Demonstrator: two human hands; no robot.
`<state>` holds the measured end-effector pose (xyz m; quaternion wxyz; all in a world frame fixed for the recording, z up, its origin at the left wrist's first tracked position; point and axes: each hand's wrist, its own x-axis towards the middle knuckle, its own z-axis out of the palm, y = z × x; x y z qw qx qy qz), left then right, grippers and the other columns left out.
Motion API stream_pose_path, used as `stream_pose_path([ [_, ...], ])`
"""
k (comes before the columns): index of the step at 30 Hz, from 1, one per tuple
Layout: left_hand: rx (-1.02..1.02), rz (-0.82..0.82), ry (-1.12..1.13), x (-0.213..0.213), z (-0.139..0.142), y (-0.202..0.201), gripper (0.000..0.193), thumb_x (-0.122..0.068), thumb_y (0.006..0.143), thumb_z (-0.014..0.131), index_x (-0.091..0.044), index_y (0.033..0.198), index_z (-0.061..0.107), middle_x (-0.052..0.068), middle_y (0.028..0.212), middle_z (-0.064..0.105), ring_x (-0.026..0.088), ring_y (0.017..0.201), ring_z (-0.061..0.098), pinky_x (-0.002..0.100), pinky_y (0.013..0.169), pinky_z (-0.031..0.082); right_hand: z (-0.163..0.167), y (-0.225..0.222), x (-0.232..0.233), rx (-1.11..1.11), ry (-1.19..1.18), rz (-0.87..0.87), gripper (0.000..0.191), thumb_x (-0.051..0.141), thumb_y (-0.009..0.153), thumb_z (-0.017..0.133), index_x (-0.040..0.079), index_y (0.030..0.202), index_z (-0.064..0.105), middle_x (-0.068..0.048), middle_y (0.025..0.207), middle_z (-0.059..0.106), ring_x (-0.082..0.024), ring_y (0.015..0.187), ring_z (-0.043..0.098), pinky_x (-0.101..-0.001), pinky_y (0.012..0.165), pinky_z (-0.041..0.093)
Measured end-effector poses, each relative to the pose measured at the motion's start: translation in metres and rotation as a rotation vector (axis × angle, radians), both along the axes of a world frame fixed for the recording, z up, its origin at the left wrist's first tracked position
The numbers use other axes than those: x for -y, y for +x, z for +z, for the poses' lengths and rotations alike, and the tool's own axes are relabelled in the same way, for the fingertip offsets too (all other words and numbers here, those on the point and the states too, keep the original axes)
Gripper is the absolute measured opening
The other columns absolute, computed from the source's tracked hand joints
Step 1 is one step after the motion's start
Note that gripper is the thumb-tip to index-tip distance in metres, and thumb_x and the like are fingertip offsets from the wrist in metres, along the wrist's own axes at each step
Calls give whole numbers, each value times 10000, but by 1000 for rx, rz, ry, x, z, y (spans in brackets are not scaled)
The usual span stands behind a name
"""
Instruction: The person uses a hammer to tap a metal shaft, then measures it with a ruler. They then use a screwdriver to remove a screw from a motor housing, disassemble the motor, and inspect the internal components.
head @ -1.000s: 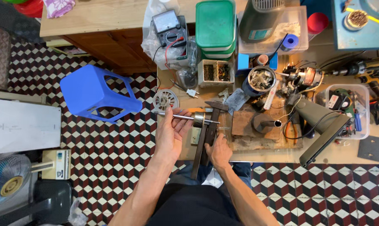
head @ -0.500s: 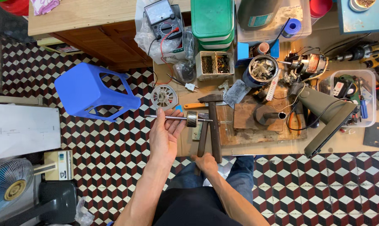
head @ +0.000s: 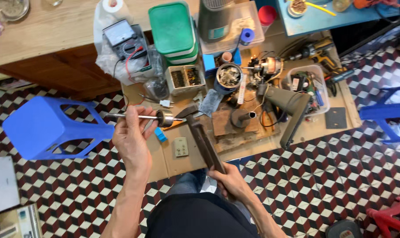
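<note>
My left hand (head: pixel 132 138) grips a thin metal shaft (head: pixel 143 117) that lies level and carries a round metal collar near its right end. My right hand (head: pixel 230 181) holds the dark handle of a hammer (head: pixel 200 135). The hammer's head sits just right of the shaft's tip, above the low wooden worktable (head: pixel 184 161). Whether head and tip touch I cannot make out.
A blue plastic stool (head: pixel 50 128) stands at my left, another blue stool (head: pixel 387 110) at the right edge. On the table are a multimeter (head: pixel 120 37), green-lidded boxes (head: pixel 173 28), a small parts tray (head: pixel 184 78), a can of scrap (head: pixel 228 76), a cordless drill (head: pixel 319 48) and a clear bin (head: pixel 308 86).
My view has swung left, and my right hand has slid back along the hammer handle toward my lap. The left hand keeps the shaft level.
</note>
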<state>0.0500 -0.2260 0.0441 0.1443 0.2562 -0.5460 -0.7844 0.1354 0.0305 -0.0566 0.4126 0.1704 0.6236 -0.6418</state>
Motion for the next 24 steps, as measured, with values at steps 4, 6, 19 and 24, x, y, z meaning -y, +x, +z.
stream_pose_path([
  [4, -105, -335, -140, -71, 1, -25, 298, -295, 1028, 584, -68, 1208, 654, 90, 1057, 759, 170, 972, 755, 319, 812, 661, 57, 35, -63, -284, 105, -250, 520, 124, 815, 678, 170, 1326, 592, 43, 719, 598, -58, 515, 582, -228, 459, 500],
  [6, -138, -503, -146, -117, -1, -38, 286, -293, 1034, 585, -87, 1218, 659, 75, 1066, 764, 150, 983, 752, 313, 818, 666, 72, 42, -73, -356, 336, -546, 314, 122, 902, 667, 70, 1211, 658, 34, 679, 553, -60, 505, 497, -239, 431, 398],
  [19, -242, -786, -614, -213, -27, -70, 260, -322, 1039, 623, -92, 1138, 691, 21, 915, 792, 43, 850, 742, 239, 725, 590, 75, 70, -132, -399, 529, -769, 288, 114, 929, 664, 59, 1208, 705, 33, 550, 470, -57, 446, 411, -255, 397, 321],
  [24, -263, -811, -702, -220, -45, -68, 216, -271, 1038, 653, -87, 1139, 704, 77, 745, 699, 102, 669, 590, 303, 613, 515, 75, 70, -129, -363, 512, -766, 295, 122, 932, 668, 100, 1223, 711, 49, 562, 458, -44, 464, 427, -239, 408, 349],
])
